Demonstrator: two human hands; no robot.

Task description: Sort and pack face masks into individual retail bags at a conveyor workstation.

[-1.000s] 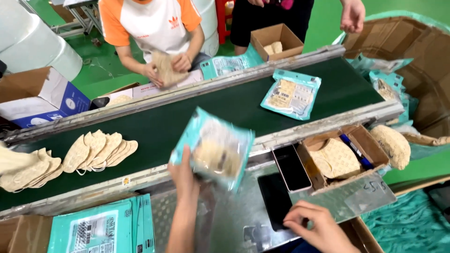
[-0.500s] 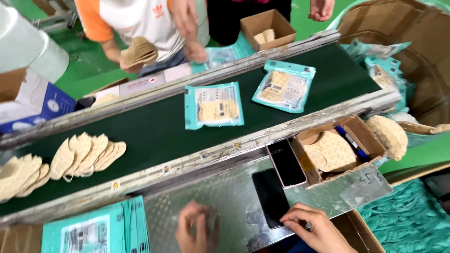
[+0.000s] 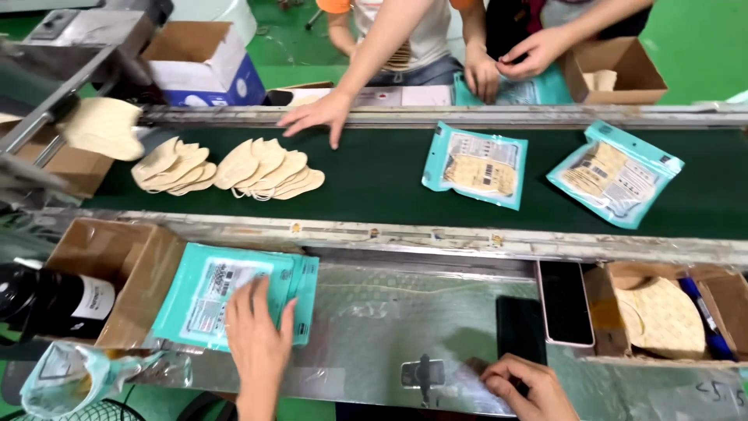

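**Teal pouch stack under left hand**

Teal pouch stack [image 3: 226, 300] lies at the work surface's left end, overlapping a cardboard box [image 3: 117, 269]. Left hand [image 3: 257, 343] rests flat on the stack's right edge, fingers spread, gripping nothing. Right hand [image 3: 526, 386] rests near the front edge, fingers curled, touching a dark phone [image 3: 520, 331]. Bare metal tabletop [image 3: 405, 312] separates both hands.

Green floor [image 3: 693, 47]; metal worktable [image 3: 389, 312]
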